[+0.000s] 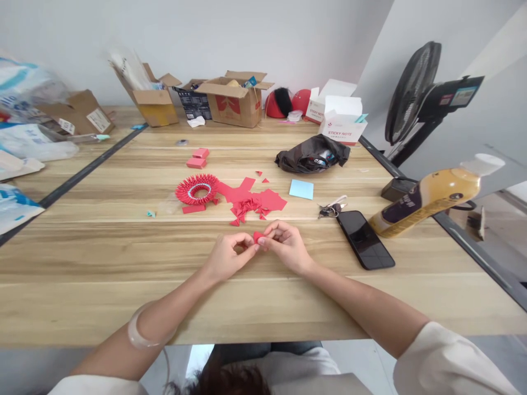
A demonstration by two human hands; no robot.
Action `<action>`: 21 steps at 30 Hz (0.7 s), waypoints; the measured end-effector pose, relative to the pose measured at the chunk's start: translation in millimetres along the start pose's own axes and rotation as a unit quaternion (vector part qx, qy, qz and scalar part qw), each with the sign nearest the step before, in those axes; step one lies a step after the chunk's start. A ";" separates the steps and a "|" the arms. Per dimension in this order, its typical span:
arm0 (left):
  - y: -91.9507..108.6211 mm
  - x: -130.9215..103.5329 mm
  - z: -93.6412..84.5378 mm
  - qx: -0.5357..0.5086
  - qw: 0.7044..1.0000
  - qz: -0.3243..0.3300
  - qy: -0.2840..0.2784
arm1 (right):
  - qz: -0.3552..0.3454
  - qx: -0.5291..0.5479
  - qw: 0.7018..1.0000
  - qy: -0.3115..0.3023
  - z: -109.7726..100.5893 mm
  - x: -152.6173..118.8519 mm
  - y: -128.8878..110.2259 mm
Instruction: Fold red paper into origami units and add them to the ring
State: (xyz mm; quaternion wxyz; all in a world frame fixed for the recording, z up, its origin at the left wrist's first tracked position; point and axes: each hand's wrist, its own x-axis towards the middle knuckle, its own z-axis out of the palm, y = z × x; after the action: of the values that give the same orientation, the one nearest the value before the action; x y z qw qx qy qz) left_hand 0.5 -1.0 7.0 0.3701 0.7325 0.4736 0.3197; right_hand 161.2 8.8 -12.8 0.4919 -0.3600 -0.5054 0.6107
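Between my two hands is a small piece of red paper (pixel 258 236), pinched by the fingertips of both. My left hand (pixel 230 253) is closed on its left side, and my right hand (pixel 287 247) grips it from the right. Just beyond my fingers lies a heap of small folded red paper pieces (pixel 246 207), with flat red paper sheets (pixel 269 199) under and beside it. Farther left sits a ring of folded red paper (pixel 197 190) with a pale blue inner band. Red paper stacks (pixel 196 163) lie behind the ring.
To the right are a light blue sticky-note pad (pixel 301 189), keys (pixel 331 208), a black phone (pixel 365 240) and a bottle of yellow liquid (pixel 428 197). A black plastic bag (pixel 313 154) and cardboard boxes (pixel 236 104) stand farther back. A fan (pixel 414 90) is at the right edge.
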 end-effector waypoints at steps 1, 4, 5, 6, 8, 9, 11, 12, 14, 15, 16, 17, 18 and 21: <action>-1.2 -0.3 -0.4 0.026 0.999 0.012 0.016 | 0.001 0.003 1.000 0.008 0.3 -0.2 0.7; -7.5 -0.9 -3.3 0.124 0.986 0.082 0.080 | 0.022 -0.008 0.999 0.025 0.8 -0.7 2.3; -10.1 -1.0 -4.8 0.152 0.978 0.112 0.092 | 0.038 -0.018 0.999 0.017 0.7 -0.8 2.4; -12.7 -1.0 -6.4 0.176 0.969 0.142 0.095 | 0.058 -0.028 0.998 0.003 0.6 -0.9 2.2; -17.1 -0.9 -9.4 0.215 0.956 0.184 0.079 | 0.091 -0.043 0.994 -0.035 0.3 -1.3 1.1; -18.6 -0.8 -10.5 0.229 0.951 0.196 0.066 | 0.100 -0.048 0.993 -0.048 0.2 -1.5 0.5; -19.8 -0.7 -11.7 0.236 0.948 0.206 0.050 | 0.102 -0.049 0.992 -0.056 0.1 -1.8 -0.7; -19.4 -0.8 -11.6 0.229 0.950 0.205 0.049 | 0.101 -0.045 0.992 -0.054 0.2 -1.9 -1.1; -17.2 -0.9 -10.5 0.194 0.961 0.187 0.067 | 0.094 -0.039 0.994 -0.044 0.1 -1.8 -1.1; -15.7 -1.0 -9.6 0.169 0.968 0.169 0.082 | 0.090 -0.038 0.994 -0.040 -0.1 -1.6 -0.8; -14.1 -1.0 -8.4 0.137 0.975 0.143 0.096 | 0.085 -0.039 0.995 -0.037 -0.3 -1.5 -0.4; -12.6 -0.9 -7.1 0.097 0.983 0.112 0.107 | 0.080 -0.041 0.995 -0.036 -0.6 -1.3 0.1; -11.3 -0.6 -5.8 0.047 0.989 0.077 0.113 | 0.076 -0.044 0.995 -0.036 -1.0 -1.2 0.5; -9.3 1.4 -2.2 -0.109 0.989 -0.020 0.099 | 0.064 -0.063 0.995 -0.047 -1.8 -1.3 1.7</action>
State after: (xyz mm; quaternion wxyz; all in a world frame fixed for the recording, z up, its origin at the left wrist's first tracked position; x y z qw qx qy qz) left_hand -5.0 3.4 0.5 0.4052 0.6426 0.4851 0.4331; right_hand 162.8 8.0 -14.9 0.4035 -0.3934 -0.5414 0.6240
